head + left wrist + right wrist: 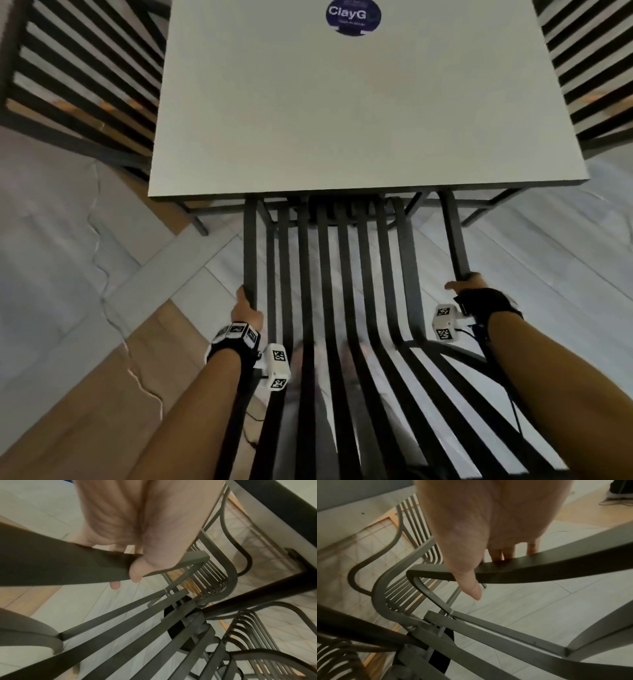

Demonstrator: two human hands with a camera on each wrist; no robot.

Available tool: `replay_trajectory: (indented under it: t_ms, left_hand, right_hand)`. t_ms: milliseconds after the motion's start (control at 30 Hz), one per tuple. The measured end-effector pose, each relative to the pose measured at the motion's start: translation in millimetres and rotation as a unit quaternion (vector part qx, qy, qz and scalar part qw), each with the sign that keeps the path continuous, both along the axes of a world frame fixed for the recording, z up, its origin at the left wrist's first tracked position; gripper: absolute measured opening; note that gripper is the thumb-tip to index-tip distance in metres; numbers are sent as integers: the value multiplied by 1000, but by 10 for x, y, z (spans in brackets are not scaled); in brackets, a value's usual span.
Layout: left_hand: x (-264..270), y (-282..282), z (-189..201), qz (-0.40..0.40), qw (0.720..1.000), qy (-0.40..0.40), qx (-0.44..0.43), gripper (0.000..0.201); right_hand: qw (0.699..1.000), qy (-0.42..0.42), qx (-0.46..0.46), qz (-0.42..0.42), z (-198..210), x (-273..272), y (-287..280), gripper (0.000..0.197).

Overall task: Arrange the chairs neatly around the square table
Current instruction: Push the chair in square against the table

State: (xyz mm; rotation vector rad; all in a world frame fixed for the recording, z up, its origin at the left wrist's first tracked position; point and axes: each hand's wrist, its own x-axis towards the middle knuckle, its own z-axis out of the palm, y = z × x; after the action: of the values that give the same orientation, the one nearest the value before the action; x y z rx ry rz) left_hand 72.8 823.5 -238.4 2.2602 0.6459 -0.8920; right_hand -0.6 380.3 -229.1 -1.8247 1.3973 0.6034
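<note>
A: Where's the chair [342, 291]?

B: Between your hands, its front tucked under the square table [359, 113] ahead of them.

A: My grip?

B: Your left hand [247, 310] wraps one armrest, your right hand [469, 286] the other. More chairs stand beyond either side.

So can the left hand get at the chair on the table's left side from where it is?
Probably not: the left hand grips the near chair armrest, and the left chair stands far along the table.
</note>
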Motion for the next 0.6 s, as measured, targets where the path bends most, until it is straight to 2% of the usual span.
replay_trajectory:
  t_ms: [67,167,433,600]
  left_hand:
    - [-8,-15,0,3,1000,-8,7,75]
    - [-26,1,0,5,1000,-4,12,81]
    - [-105,170,26,-17,999,8,27,86]
    - [-190,104,50,-21,1000,2,23,84]
  right_hand:
    - [1000,-1,16,4,-37,-55,-39,37]
    - [1000,10,1,24,-76,-132,-43,32]
    - [997,44,-24,65,-164,-316,123,39]
    - [998,35,-19,51,-95,-392,72,37]
